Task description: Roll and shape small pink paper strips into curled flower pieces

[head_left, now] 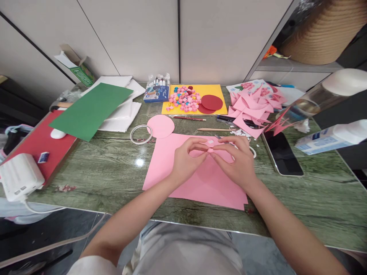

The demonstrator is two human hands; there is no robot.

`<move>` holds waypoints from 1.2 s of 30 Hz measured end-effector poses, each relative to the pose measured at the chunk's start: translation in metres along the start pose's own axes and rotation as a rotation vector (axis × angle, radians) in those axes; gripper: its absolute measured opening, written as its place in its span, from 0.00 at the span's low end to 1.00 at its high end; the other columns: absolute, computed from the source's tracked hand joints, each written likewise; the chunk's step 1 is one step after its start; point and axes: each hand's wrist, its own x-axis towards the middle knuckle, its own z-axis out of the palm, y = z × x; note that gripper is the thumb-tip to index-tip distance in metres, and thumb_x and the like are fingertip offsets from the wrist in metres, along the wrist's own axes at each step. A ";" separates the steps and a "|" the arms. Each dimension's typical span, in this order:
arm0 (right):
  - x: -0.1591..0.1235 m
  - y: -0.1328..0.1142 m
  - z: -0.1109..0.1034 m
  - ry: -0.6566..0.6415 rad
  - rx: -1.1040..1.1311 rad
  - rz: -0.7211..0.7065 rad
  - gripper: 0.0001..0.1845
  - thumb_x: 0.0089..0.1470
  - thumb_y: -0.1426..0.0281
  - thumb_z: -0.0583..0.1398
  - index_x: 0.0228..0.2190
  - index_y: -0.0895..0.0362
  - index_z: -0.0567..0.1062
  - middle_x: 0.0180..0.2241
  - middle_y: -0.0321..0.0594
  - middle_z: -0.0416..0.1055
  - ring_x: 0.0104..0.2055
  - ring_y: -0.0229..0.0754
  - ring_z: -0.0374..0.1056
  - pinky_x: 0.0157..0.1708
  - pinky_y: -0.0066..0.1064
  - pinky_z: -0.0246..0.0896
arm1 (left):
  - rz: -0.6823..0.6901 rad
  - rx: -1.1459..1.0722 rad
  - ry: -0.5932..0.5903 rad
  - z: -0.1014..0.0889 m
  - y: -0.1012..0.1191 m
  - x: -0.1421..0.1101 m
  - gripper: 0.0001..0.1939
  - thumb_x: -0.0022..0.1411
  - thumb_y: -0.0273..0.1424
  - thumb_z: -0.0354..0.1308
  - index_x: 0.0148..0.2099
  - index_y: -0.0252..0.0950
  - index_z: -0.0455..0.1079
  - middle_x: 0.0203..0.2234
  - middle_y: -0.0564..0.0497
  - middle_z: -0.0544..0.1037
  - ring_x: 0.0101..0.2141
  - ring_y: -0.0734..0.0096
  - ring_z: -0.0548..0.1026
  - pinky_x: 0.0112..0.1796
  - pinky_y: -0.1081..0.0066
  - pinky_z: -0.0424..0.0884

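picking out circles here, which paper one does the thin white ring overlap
The pink paper circle, left of the left hand; the thin white ring crosses its edge. Both dark red paper circles lie on yellow paper.

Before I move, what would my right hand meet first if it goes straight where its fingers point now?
Your right hand would probably meet the small pink piece at its thumb first, then your left hand just beyond; the exact depth is unclear.
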 end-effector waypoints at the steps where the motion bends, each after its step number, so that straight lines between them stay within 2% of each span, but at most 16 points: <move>1: 0.000 0.000 0.000 -0.014 -0.018 -0.009 0.06 0.46 0.69 0.63 0.31 0.51 0.75 0.37 0.39 0.70 0.42 0.44 0.63 0.42 0.40 0.56 | 0.019 0.080 -0.002 0.000 0.001 -0.001 0.14 0.53 0.24 0.60 0.43 0.37 0.65 0.36 0.49 0.77 0.36 0.71 0.77 0.41 0.69 0.71; 6: -0.001 -0.001 0.001 -0.014 -0.136 -0.095 0.06 0.46 0.70 0.62 0.31 0.53 0.73 0.38 0.39 0.70 0.42 0.45 0.63 0.40 0.39 0.55 | 0.152 0.438 -0.012 -0.001 0.002 -0.004 0.15 0.55 0.22 0.56 0.45 0.40 0.66 0.38 0.54 0.77 0.37 0.74 0.76 0.43 0.69 0.69; 9: -0.002 0.000 0.000 0.027 -0.238 -0.194 0.07 0.45 0.71 0.63 0.30 0.52 0.72 0.36 0.37 0.72 0.41 0.45 0.63 0.40 0.40 0.53 | 0.184 0.509 -0.006 0.000 0.003 -0.005 0.15 0.55 0.22 0.55 0.45 0.40 0.66 0.38 0.54 0.77 0.38 0.73 0.76 0.43 0.68 0.70; 12: -0.002 0.001 -0.002 0.102 -0.278 -0.259 0.08 0.43 0.71 0.64 0.30 0.51 0.72 0.34 0.36 0.73 0.40 0.44 0.64 0.40 0.40 0.53 | 0.163 0.403 -0.022 0.000 0.007 -0.005 0.16 0.55 0.21 0.55 0.45 0.40 0.66 0.37 0.53 0.77 0.37 0.73 0.76 0.43 0.69 0.70; 16: -0.002 0.001 -0.007 0.162 -0.174 -0.215 0.09 0.43 0.70 0.65 0.30 0.50 0.73 0.33 0.36 0.73 0.40 0.44 0.65 0.40 0.39 0.55 | 0.115 0.119 -0.043 0.001 0.008 -0.004 0.16 0.54 0.22 0.57 0.46 0.38 0.66 0.39 0.50 0.76 0.37 0.72 0.76 0.43 0.68 0.71; 21: 0.002 -0.002 -0.012 0.107 0.052 -0.119 0.09 0.44 0.71 0.65 0.31 0.50 0.74 0.34 0.37 0.71 0.39 0.43 0.65 0.40 0.39 0.59 | 0.104 -0.130 -0.033 0.002 0.005 -0.004 0.18 0.51 0.24 0.62 0.45 0.38 0.65 0.36 0.50 0.76 0.35 0.73 0.76 0.43 0.68 0.70; 26: 0.001 -0.003 -0.008 0.077 0.194 0.017 0.05 0.47 0.68 0.63 0.31 0.49 0.75 0.34 0.37 0.69 0.39 0.43 0.65 0.39 0.40 0.61 | 0.055 -0.220 -0.014 0.004 0.006 -0.004 0.21 0.50 0.27 0.64 0.46 0.38 0.63 0.30 0.52 0.77 0.35 0.72 0.77 0.43 0.67 0.70; 29: 0.001 -0.002 -0.006 0.065 0.151 0.010 0.05 0.47 0.69 0.63 0.31 0.49 0.75 0.34 0.37 0.70 0.39 0.43 0.65 0.40 0.40 0.60 | 0.064 -0.114 0.020 0.005 0.007 -0.005 0.21 0.52 0.28 0.62 0.47 0.38 0.61 0.31 0.51 0.77 0.36 0.71 0.77 0.46 0.65 0.69; 32: 0.000 -0.001 -0.006 0.040 0.029 -0.047 0.07 0.45 0.70 0.63 0.31 0.50 0.74 0.35 0.38 0.70 0.41 0.44 0.64 0.42 0.41 0.57 | 0.143 0.143 0.038 0.004 0.007 -0.007 0.19 0.54 0.26 0.60 0.48 0.39 0.62 0.34 0.52 0.78 0.37 0.71 0.77 0.48 0.64 0.66; 36: -0.001 0.001 -0.005 0.039 -0.160 -0.145 0.08 0.44 0.70 0.63 0.31 0.51 0.73 0.36 0.37 0.72 0.42 0.46 0.64 0.40 0.42 0.53 | 0.277 0.460 0.028 0.002 0.006 -0.008 0.18 0.56 0.25 0.57 0.49 0.41 0.63 0.35 0.53 0.78 0.38 0.71 0.76 0.43 0.67 0.69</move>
